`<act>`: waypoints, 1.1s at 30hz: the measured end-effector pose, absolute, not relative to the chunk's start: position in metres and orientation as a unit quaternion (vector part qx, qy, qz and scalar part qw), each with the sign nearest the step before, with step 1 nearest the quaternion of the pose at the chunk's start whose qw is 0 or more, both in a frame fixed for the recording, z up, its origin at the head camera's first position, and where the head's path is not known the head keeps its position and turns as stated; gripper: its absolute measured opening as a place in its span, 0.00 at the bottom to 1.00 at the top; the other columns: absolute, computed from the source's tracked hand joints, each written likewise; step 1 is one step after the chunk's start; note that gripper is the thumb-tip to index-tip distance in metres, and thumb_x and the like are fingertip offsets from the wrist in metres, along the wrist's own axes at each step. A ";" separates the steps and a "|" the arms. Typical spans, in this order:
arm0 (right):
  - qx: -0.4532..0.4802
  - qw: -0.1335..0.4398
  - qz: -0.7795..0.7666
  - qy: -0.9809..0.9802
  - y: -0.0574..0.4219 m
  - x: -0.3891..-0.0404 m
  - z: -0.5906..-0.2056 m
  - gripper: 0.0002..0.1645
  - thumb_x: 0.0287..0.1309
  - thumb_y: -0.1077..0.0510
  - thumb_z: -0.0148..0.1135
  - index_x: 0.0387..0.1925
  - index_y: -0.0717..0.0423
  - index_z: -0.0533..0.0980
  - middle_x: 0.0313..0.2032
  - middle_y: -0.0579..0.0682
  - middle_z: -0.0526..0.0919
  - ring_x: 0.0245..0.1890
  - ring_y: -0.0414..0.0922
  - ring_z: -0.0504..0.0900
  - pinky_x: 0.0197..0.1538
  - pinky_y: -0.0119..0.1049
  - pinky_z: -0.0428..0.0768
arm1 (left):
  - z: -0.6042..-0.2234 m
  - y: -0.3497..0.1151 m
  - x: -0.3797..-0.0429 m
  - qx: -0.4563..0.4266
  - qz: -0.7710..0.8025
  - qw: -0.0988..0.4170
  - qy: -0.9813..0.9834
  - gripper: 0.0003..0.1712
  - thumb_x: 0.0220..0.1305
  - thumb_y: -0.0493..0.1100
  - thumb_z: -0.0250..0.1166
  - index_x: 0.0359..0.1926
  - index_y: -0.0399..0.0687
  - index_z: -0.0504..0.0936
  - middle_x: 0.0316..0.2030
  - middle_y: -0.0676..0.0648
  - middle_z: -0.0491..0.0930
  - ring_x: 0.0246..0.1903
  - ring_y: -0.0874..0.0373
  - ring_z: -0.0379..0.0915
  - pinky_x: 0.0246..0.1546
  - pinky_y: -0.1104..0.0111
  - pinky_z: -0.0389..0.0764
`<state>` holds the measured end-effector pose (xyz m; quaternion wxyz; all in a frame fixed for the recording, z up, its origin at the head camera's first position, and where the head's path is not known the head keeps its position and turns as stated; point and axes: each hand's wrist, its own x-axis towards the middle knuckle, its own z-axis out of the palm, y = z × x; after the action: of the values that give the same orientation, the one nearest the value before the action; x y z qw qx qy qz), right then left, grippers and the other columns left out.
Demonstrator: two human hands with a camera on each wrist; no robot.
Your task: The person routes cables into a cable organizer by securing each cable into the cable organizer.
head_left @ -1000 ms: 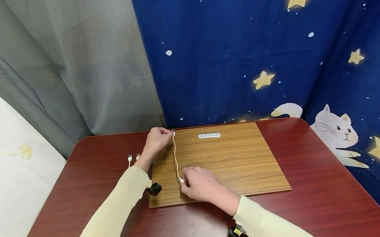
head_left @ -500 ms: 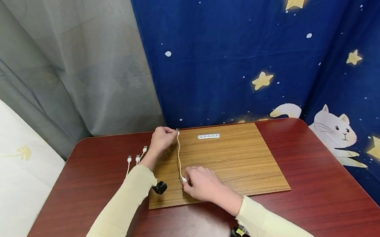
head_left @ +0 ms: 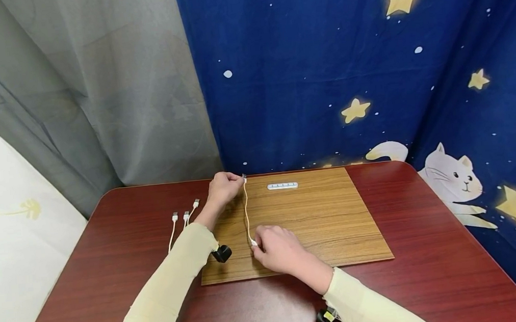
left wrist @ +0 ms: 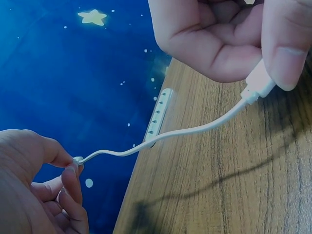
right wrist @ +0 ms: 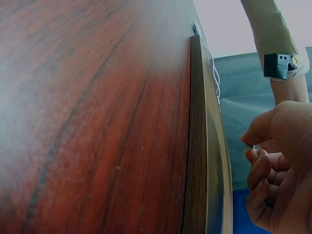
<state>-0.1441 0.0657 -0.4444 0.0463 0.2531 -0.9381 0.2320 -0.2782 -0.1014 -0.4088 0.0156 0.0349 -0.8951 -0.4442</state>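
Between my two hands hangs a short white USB cable (head_left: 246,213), slightly wavy, above the wood-grain board (head_left: 318,222). My left hand (head_left: 225,187) pinches its far end by the plug, near the board's back edge. At the near end, my right hand (head_left: 278,248) grips the white connector (left wrist: 261,80) between thumb and fingers; its tip is hidden. In the left wrist view the cable casts a shadow on the board. A slim white strip with a row of slots (head_left: 282,186) lies on the back of the board.
Left of the board, more white USB cables (head_left: 174,218) lie on the dark red table (head_left: 109,256), partly hidden by my left arm. A blue curtain (head_left: 287,76) with stars and a grey curtain (head_left: 150,88) hang behind the table.
Both hands have shifted a little to the right with the cable stretched between them. Another USB plug on the table, hidden earlier, shows beside my left forearm.
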 end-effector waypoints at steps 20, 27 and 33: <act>0.239 0.057 0.235 -0.940 0.068 -0.142 -0.445 0.14 0.58 0.55 0.69 0.26 0.45 0.70 0.23 0.38 0.71 0.20 0.40 0.71 0.23 0.38 0.69 | -0.413 -0.088 -0.281 0.040 -0.460 0.013 -0.887 0.11 0.63 0.45 0.67 0.35 0.41 0.89 0.33 0.45 0.82 0.30 0.51 0.74 0.29 0.65 0.73; 0.235 0.052 0.236 -0.941 0.069 -0.144 -0.447 0.14 0.59 0.55 0.69 0.26 0.45 0.70 0.24 0.38 0.72 0.21 0.40 0.71 0.23 0.38 0.70 | -0.414 -0.087 -0.282 0.049 -0.463 0.008 -0.885 0.10 0.63 0.44 0.67 0.36 0.41 0.89 0.32 0.46 0.82 0.28 0.53 0.74 0.25 0.66 0.72; 0.233 0.048 0.237 -0.942 0.069 -0.144 -0.447 0.14 0.60 0.54 0.69 0.26 0.44 0.70 0.24 0.38 0.72 0.21 0.40 0.71 0.23 0.38 0.70 | -0.415 -0.088 -0.284 0.054 -0.464 0.005 -0.884 0.10 0.63 0.44 0.67 0.37 0.42 0.89 0.33 0.45 0.82 0.29 0.52 0.74 0.24 0.66 0.72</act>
<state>-0.1439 0.0689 -0.4468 0.0482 0.2328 -0.9420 0.2369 -0.2843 -0.0876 -0.4154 0.0052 0.0539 -0.8840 -0.4644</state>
